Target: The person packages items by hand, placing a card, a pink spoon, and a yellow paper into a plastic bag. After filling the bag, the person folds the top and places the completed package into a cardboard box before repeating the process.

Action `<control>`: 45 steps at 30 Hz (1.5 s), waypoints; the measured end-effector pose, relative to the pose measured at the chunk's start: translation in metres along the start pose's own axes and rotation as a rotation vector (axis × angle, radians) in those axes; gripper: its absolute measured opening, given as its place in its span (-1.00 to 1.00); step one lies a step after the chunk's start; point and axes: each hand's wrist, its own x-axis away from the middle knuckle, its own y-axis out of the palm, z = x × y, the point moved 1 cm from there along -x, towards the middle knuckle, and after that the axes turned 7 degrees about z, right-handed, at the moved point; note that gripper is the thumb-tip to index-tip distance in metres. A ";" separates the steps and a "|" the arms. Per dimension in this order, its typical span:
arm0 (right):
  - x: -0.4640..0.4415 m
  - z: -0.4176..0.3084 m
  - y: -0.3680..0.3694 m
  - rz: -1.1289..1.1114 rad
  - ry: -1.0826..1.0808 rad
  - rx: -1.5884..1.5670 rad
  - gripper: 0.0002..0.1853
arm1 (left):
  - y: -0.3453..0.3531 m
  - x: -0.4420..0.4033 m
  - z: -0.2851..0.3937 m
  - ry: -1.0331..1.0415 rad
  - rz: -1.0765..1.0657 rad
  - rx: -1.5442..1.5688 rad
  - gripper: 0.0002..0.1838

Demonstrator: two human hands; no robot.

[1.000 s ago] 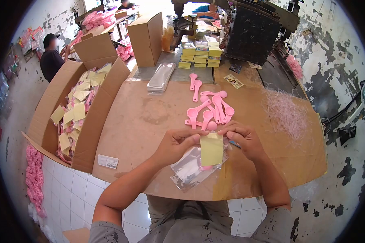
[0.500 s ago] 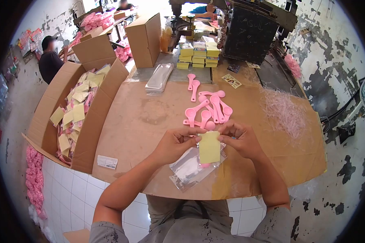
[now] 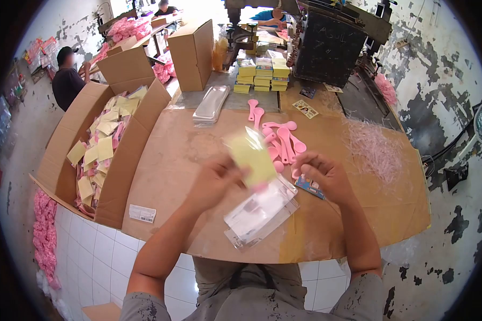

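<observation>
My left hand (image 3: 215, 176), blurred by motion, is closed on the edge of a clear plastic packet (image 3: 251, 156). It holds a pale yellow card, with something pink at its lower end. My right hand (image 3: 324, 174) hovers apart from it with fingers loosely curled and parted, just above a blue printed card (image 3: 309, 185) on the table. Pink measuring spoons (image 3: 285, 143) lie in a loose pile beyond my hands. Close to my body rest flat clear plastic bags (image 3: 260, 211), partly overlapped by the packet.
A large open carton (image 3: 115, 176) of filled packets stands at left. Behind are stacks of cards (image 3: 263, 75), a pile of clear bags (image 3: 211, 107), an upright box (image 3: 190, 56) and a dark machine (image 3: 326, 51). Shredded plastic (image 3: 375, 150) lies right. A co-worker (image 3: 68, 80) is at far left.
My left hand has carried the packet up and to the left, tilting it. My right hand has released the packet and moved slightly right, and the blue card beneath it now shows more.
</observation>
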 end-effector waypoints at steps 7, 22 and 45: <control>0.005 -0.003 -0.051 0.050 -0.070 0.946 -0.58 | -0.019 -0.016 0.007 0.406 0.567 0.301 -0.59; 0.004 0.003 -0.066 0.151 0.089 0.839 -0.71 | 0.053 0.011 -0.033 0.249 -0.056 -0.631 -0.74; 0.012 0.011 0.008 -0.197 -0.120 0.461 -0.76 | 0.028 -0.003 -0.008 -0.046 0.069 0.236 -0.60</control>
